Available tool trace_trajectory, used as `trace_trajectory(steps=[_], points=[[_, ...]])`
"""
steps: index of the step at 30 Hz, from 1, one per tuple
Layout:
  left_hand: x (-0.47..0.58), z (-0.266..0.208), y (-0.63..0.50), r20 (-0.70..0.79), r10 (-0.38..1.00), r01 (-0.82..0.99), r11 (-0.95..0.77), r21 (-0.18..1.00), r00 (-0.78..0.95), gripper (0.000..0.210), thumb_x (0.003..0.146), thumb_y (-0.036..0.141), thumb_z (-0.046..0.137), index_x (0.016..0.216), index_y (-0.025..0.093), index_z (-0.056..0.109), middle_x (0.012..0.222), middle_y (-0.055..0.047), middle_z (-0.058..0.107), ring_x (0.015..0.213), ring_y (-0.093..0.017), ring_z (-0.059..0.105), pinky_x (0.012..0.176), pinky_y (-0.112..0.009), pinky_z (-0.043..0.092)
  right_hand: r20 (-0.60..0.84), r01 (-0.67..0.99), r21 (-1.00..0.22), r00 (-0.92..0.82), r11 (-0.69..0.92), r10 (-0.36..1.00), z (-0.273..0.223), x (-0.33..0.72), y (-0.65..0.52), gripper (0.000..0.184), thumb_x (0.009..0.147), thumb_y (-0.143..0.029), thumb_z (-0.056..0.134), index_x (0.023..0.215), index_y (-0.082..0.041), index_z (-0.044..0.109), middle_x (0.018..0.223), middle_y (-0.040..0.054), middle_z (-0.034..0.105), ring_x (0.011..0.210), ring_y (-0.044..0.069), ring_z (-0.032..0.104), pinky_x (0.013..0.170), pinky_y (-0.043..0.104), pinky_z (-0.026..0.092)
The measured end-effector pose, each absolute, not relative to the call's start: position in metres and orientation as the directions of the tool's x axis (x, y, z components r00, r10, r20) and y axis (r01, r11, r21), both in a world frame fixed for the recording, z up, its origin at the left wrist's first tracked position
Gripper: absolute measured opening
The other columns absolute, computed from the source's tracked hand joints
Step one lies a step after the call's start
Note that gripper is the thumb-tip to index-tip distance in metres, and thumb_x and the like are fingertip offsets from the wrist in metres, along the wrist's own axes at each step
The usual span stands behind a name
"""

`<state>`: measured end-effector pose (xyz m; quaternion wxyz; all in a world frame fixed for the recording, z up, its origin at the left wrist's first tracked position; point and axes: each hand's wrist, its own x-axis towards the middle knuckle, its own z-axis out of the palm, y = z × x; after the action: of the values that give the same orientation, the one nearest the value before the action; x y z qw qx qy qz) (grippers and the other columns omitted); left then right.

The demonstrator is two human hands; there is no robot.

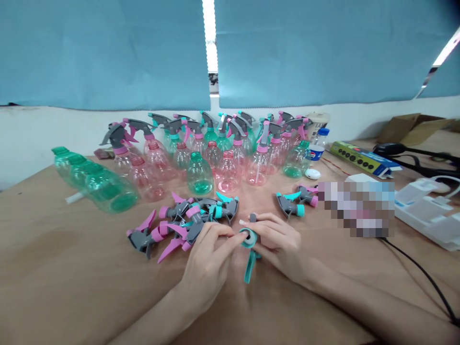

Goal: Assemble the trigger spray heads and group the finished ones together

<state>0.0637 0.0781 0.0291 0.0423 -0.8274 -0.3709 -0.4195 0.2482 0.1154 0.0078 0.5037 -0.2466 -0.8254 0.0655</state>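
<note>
My right hand [278,242] is wrapped round a teal and grey trigger spray head [248,238], its open collar facing me and its teal trigger pointing down. My left hand [210,261] has thumb and forefinger pinched together at the collar's opening. Whether anything small sits between those fingertips is hidden. Just beyond my left hand lies a heap of loose spray heads [176,223] in grey with pink or teal parts. Past my right hand lie a teal spray head [290,205] and a pink one [308,195].
Behind the heap stand several clear pink bottles [227,173] and green bottles [199,175], many with spray heads fitted. Green bottles [104,189] lie tilted at left. At right are a Pepsi bottle [318,146], a long box [362,158], a white organizer [431,211] and a black cable [420,273].
</note>
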Motion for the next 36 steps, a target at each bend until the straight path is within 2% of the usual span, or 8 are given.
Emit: trace_trajectory(steps=[6, 10, 14, 26, 31, 36], points=[[0.0647, 0.0266, 0.0796, 0.643, 0.702, 0.625, -0.658, 0.42, 0.307, 0.029, 0.092, 0.007, 0.04, 0.104, 0.021, 0.062, 0.088, -0.004, 0.055, 0.083, -0.017, 0.053, 0.07, -0.03, 0.049, 0.776, 0.342, -0.366, -0.402, 0.866, 0.487, 0.0058, 0.2497, 0.1198, 0.033, 0.089, -0.021, 0.055, 0.123, -0.024, 0.057, 0.099, 0.0049, 0.071, 0.098, 0.022, 0.063, 0.081, 0.038, 0.057], [0.0647, 0.0241, 0.0791, 0.623, 0.724, 0.617, -0.643, 0.454, 0.296, 0.028, 0.092, 0.008, 0.04, 0.104, 0.022, 0.061, 0.089, -0.004, 0.055, 0.084, -0.017, 0.053, 0.073, -0.031, 0.049, 0.745, 0.34, -0.393, -0.426, 0.854, 0.512, 0.0049, 0.2497, 0.1224, 0.033, 0.088, -0.022, 0.058, 0.121, -0.025, 0.058, 0.103, 0.0043, 0.07, 0.101, 0.022, 0.062, 0.086, 0.04, 0.055], [0.0659, 0.0235, 0.0767, 0.611, 0.745, 0.634, -0.613, 0.471, 0.266, 0.026, 0.093, 0.009, 0.039, 0.103, 0.021, 0.06, 0.09, -0.004, 0.054, 0.084, -0.017, 0.054, 0.073, -0.03, 0.05, 0.76, 0.347, -0.371, -0.419, 0.861, 0.497, 0.0049, 0.2491, 0.1231, 0.03, 0.089, -0.021, 0.056, 0.119, -0.024, 0.059, 0.103, 0.004, 0.07, 0.102, 0.022, 0.062, 0.086, 0.04, 0.055], [0.0639, 0.0243, 0.0795, 0.718, 0.617, 0.594, -0.722, 0.355, 0.321, 0.025, 0.091, 0.004, 0.043, 0.104, 0.016, 0.06, 0.087, -0.004, 0.054, 0.08, -0.015, 0.053, 0.07, -0.026, 0.048, 0.775, 0.356, -0.356, -0.405, 0.864, 0.486, 0.0079, 0.2481, 0.1175, 0.03, 0.088, -0.018, 0.058, 0.118, -0.022, 0.057, 0.104, 0.0045, 0.071, 0.101, 0.021, 0.063, 0.087, 0.04, 0.054], [0.0633, 0.0283, 0.0776, 0.76, 0.543, 0.58, -0.767, 0.275, 0.357, 0.027, 0.09, 0.002, 0.042, 0.107, 0.015, 0.058, 0.088, -0.005, 0.053, 0.084, -0.016, 0.051, 0.072, -0.028, 0.048, 0.801, 0.357, -0.311, -0.4, 0.881, 0.445, 0.0104, 0.2485, 0.1146, 0.032, 0.088, -0.015, 0.058, 0.119, -0.022, 0.057, 0.104, 0.0029, 0.071, 0.1, 0.02, 0.063, 0.088, 0.039, 0.054], [0.0641, 0.0267, 0.0768, 0.749, 0.567, 0.609, -0.741, 0.283, 0.343, 0.026, 0.091, 0.004, 0.042, 0.105, 0.018, 0.059, 0.087, -0.005, 0.054, 0.082, -0.016, 0.052, 0.071, -0.028, 0.049, 0.81, 0.369, -0.318, -0.373, 0.873, 0.453, 0.0113, 0.2497, 0.1185, 0.029, 0.088, -0.017, 0.059, 0.117, -0.02, 0.058, 0.101, 0.0039, 0.072, 0.098, 0.021, 0.063, 0.086, 0.038, 0.054]])
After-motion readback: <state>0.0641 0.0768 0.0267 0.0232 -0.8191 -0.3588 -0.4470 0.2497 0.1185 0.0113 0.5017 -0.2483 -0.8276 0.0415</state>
